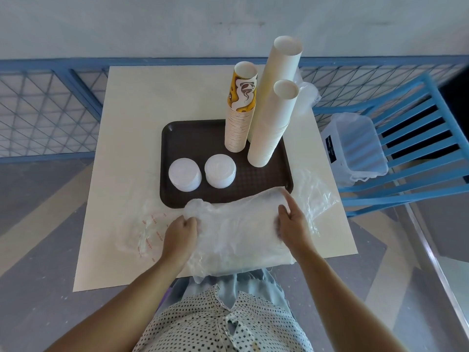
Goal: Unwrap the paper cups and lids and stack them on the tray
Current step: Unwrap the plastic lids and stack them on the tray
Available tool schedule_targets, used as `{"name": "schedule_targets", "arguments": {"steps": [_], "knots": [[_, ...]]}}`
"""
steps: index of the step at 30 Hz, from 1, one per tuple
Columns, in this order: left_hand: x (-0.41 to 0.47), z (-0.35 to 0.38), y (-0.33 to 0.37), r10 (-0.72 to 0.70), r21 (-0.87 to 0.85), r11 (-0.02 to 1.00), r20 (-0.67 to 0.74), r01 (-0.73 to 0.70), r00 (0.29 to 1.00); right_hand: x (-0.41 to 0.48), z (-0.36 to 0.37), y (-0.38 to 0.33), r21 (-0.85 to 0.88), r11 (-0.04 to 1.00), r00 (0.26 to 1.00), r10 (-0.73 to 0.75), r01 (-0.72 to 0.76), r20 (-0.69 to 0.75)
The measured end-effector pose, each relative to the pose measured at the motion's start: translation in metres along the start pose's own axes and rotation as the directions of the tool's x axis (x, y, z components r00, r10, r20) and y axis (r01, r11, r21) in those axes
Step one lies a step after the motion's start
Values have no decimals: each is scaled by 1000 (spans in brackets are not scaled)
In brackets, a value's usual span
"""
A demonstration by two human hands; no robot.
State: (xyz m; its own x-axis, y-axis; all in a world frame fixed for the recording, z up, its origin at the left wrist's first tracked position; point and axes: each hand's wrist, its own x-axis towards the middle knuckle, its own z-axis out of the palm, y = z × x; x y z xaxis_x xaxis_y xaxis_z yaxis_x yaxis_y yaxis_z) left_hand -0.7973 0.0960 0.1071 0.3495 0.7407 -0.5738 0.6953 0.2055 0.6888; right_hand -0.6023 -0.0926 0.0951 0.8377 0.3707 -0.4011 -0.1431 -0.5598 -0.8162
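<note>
Film (146, 235): an emptied, red-printed wrapper lying flat on the table (121, 123), at 7 o'clock from the tray (164, 151).
Left hand (180, 233): fingers curled tightly into the bunched plastic at the 9 o'clock end of the bundle.
Lids (184, 174): two bare stacks at the tray's 8 o'clock corner.
Bundle (236, 224): wrapped, lying across the table at the tray's 6 o'clock, its film overlapping the near rim.
Method: probably best to tear at the bunched end and draw the film toward 9 o'clock while the other hand steadies the contents.
Cups (271, 123): three tall stacks upright at the tray's 1 o'clock; they look easy to topple, so keep the film low.
Right hand (291, 224): clasps the bundle's 3 o'clock end, forefinger laid along the top.
Unclear: the film hides whether the bundle holds cups or lids, and more plastic behind the cups cannot be made out.
</note>
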Motion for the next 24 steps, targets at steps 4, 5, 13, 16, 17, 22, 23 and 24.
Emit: {"name": "schedule_targets", "arguments": {"steps": [4,5,13,16,17,22,23,24], "knots": [[-3,-4,-17,204,159,966,11,-203,979,3,-8,14,-168,978,992,-128,123,-16],[-6,-5,-20,240,199,951,13,-238,971,1,-10,16,-228,957,982,-187,181,-7],[-12,-6,-41,275,316,910,24,-268,961,-3,-10,46,-486,832,946,-323,267,-35],[-7,-4,-43,232,299,929,-15,-217,973,-3,-8,46,-552,808,956,-286,206,-61],[-5,-4,-43,209,317,927,2,-199,978,-3,-7,44,-576,794,965,-261,193,-36],[-11,-7,-33,199,442,866,122,-233,972,-2,-9,42,-646,741,979,-197,184,53],[-12,-9,-32,235,473,843,108,-258,966,-3,-11,43,-649,735,975,-220,194,42],[-12,-11,-31,299,536,792,76,-292,951,-6,-12,42,-667,718,971,-238,196,29]]}}
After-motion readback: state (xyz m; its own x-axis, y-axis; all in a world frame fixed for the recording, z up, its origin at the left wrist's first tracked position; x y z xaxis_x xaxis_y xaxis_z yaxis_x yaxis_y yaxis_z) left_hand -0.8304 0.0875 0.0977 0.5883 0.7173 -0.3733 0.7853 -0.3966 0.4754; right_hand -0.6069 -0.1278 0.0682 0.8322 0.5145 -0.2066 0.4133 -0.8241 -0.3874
